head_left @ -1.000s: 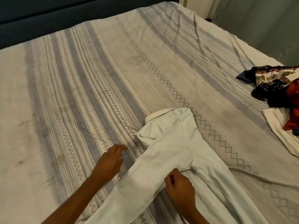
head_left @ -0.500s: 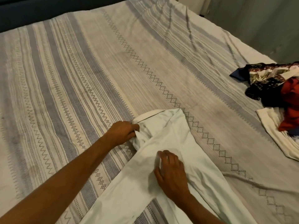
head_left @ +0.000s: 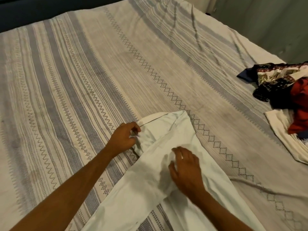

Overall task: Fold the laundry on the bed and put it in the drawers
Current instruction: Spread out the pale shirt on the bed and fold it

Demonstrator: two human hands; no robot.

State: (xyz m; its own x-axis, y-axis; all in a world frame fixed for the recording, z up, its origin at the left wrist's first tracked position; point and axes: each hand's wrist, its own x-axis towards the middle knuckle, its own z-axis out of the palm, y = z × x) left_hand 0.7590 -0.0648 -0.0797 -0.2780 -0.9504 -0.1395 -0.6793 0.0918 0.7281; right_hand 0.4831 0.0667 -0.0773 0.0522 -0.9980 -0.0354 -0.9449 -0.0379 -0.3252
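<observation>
shirt [head_left: 168, 167]: white garment, lies on near part of bed, approx centre-right of view. Long axis runs diagonal, from near edge of frame up to collar end at far tip. Collar end points away from person, slightly left. A sleeve or side panel is folded across the body toward lower left.
shirt fabric: thin, smooth, soft creases; dark thin line along collar edge.
right hand [head_left: 185, 170]: palm down on shirt mid-section, forearm enters from lower right. Fingers spread and lightly bent, pressing cloth flat, not gripping anything.
left hand [head_left: 124, 139]: at shirt's left edge just below collar, forearm enters from lower left, long diagonal. Fingers curled, pinching a fold of the shirt edge betw. thumb and fingertips.
bed cover [head_left: 70, 90]: woven, off-white w/ grey-blue stripes, zigzag rows and a diamond-chain band running diagonal past shirt's right side. Some wrinkles toward far right corner.
laundry pile [head_left: 283, 87]: right edge of bed, well apart from shirt. Dark patterned piece, red piece, cream piece under them; loose, unfolded heap.
headboard [head_left: 50, 9]: dark, along far edge of bed.
wall [head_left: 270, 22]: grey-green, far right.
</observation>
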